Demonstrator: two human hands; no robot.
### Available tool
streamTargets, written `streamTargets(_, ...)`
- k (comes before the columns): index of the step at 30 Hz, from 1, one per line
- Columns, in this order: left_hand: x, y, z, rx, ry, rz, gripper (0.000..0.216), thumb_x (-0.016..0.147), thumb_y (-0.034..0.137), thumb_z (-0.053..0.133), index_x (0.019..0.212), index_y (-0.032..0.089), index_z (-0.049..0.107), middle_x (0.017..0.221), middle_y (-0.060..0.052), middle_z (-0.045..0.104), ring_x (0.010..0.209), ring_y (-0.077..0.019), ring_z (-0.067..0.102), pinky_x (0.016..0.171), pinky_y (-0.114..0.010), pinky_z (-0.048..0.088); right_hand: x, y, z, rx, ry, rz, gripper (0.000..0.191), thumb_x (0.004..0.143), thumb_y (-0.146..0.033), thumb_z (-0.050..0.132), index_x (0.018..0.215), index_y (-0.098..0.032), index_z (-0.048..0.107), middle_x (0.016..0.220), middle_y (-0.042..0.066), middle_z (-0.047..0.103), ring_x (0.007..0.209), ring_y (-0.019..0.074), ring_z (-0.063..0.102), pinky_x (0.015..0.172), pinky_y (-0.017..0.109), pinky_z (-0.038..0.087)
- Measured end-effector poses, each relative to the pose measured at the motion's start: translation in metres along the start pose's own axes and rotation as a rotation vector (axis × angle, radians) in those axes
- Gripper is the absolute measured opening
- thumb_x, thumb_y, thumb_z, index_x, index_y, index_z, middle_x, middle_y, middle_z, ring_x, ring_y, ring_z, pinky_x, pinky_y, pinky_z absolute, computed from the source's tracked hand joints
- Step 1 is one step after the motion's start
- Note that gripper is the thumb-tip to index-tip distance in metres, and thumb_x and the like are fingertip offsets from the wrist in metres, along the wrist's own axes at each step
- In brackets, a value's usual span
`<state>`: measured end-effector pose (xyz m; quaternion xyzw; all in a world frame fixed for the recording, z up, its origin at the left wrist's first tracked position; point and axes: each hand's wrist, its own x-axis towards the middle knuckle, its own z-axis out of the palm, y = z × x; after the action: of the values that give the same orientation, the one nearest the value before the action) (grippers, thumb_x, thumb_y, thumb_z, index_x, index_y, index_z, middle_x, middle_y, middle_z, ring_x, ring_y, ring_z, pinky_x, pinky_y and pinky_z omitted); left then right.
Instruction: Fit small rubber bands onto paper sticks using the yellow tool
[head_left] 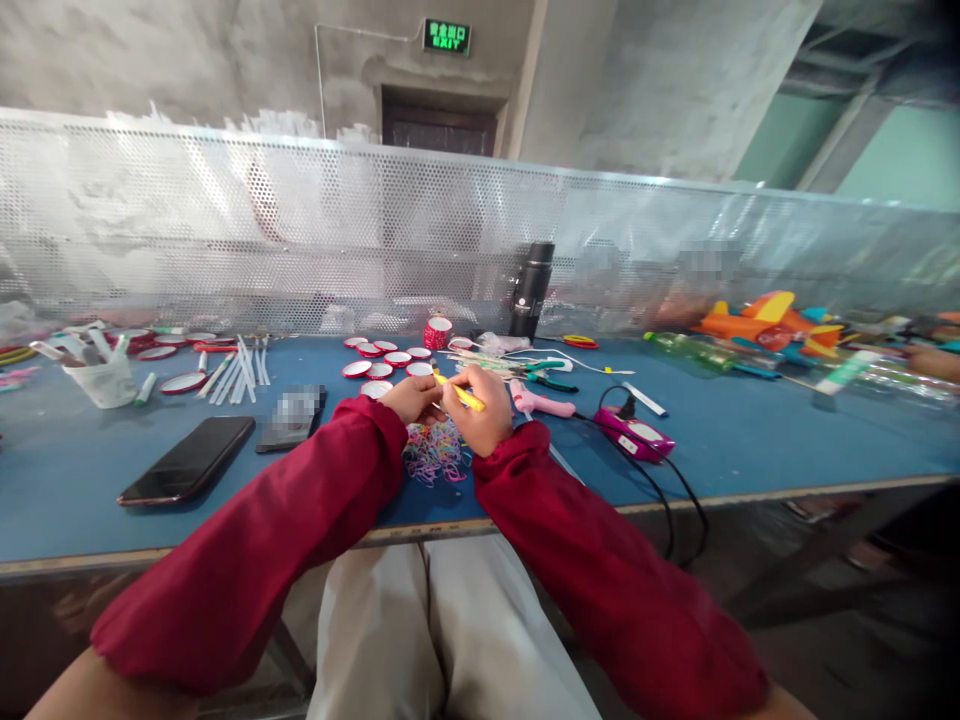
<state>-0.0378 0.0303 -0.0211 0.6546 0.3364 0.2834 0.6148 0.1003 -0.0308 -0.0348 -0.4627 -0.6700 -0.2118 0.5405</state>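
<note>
My right hand [484,412] is closed around a slim yellow pen-shaped tool [470,398], which slants up to the left. Against its upper end, the fingers of my left hand [412,399] are pinched together; what they hold is too small and hidden to make out. Just below both hands lies a pile of thin multicoloured rubber bands [435,457]. Beyond my left hand are several round red lids [397,358] with white insides, near an upright red can-like piece [437,332]. To the right of my right hand rests a pink glue gun [546,402].
On the blue table [465,512] are a phone [189,460], white sticks [238,375], a cup of markers [107,385], pliers [551,377] and a corded purple box [634,437]. A black thermos [532,290] stands before the perforated screen [315,220]. An orange toy plane [750,318] lies right.
</note>
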Motion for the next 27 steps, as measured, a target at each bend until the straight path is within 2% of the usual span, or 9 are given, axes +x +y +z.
streamTargets(5,0.0005,-0.0007,-0.0005,-0.015,-0.022,0.016,0.016,0.087,0.03,0.067,0.093,0.015,0.063,0.067,0.0,0.062,0.053,-0.0083,0.061,0.046,-0.015,0.043,0.0001,-0.0002,0.0001,-0.006,0.032,0.027,0.013,0.084,-0.025,0.057,0.073,-0.024,0.053,0.068,0.001,0.063,0.069,0.0189,0.058,0.069,0.033,0.043)
streamTargets(8,-0.0001,0.0001,-0.0004,0.001,-0.009,-0.002,0.016,0.088,0.03,0.066,0.09,0.015,0.062,0.063,0.002,0.059,0.053,-0.0076,0.06,0.047,-0.014,0.042,0.0004,-0.0007,-0.0002,-0.011,0.007,-0.001,0.011,0.084,-0.025,0.058,0.073,-0.024,0.053,0.069,0.001,0.064,0.07,0.0194,0.059,0.07,0.034,0.043)
streamTargets(13,0.0,0.0006,0.0,0.011,-0.018,0.007,0.016,0.088,0.029,0.065,0.094,0.015,0.062,0.069,0.0,0.062,0.053,-0.0076,0.061,0.047,-0.015,0.042,0.0006,-0.0006,-0.0007,0.002,0.035,0.04,0.011,0.083,-0.024,0.057,0.073,-0.024,0.053,0.068,0.001,0.063,0.068,0.0192,0.059,0.069,0.034,0.043)
streamTargets(17,-0.0001,0.0006,0.0002,0.026,-0.012,-0.006,0.019,0.088,0.032,0.065,0.096,0.014,0.062,0.063,0.002,0.058,0.052,-0.0076,0.06,0.047,-0.014,0.043,0.0003,-0.0008,-0.0004,-0.007,-0.003,0.005,0.01,0.083,-0.025,0.058,0.074,-0.024,0.054,0.069,0.001,0.064,0.071,0.0197,0.059,0.071,0.034,0.042)
streamTargets(20,-0.0005,0.0009,0.0001,0.01,-0.016,0.002,0.017,0.089,0.029,0.064,0.098,0.014,0.062,0.067,0.001,0.061,0.052,-0.0077,0.061,0.047,-0.015,0.044,0.0008,-0.0006,-0.0001,-0.021,0.013,0.038,0.011,0.082,-0.023,0.059,0.073,-0.024,0.053,0.067,0.001,0.064,0.068,0.0193,0.059,0.068,0.033,0.042)
streamTargets(27,-0.0006,0.0,-0.0011,-0.025,0.007,0.007,0.015,0.088,0.027,0.066,0.086,0.013,0.059,0.067,0.0,0.062,0.052,-0.0085,0.062,0.046,-0.016,0.044,0.0021,-0.0002,0.0,-0.018,-0.005,0.001,0.012,0.083,-0.024,0.058,0.072,-0.024,0.052,0.066,0.001,0.063,0.067,0.0194,0.058,0.068,0.033,0.042)
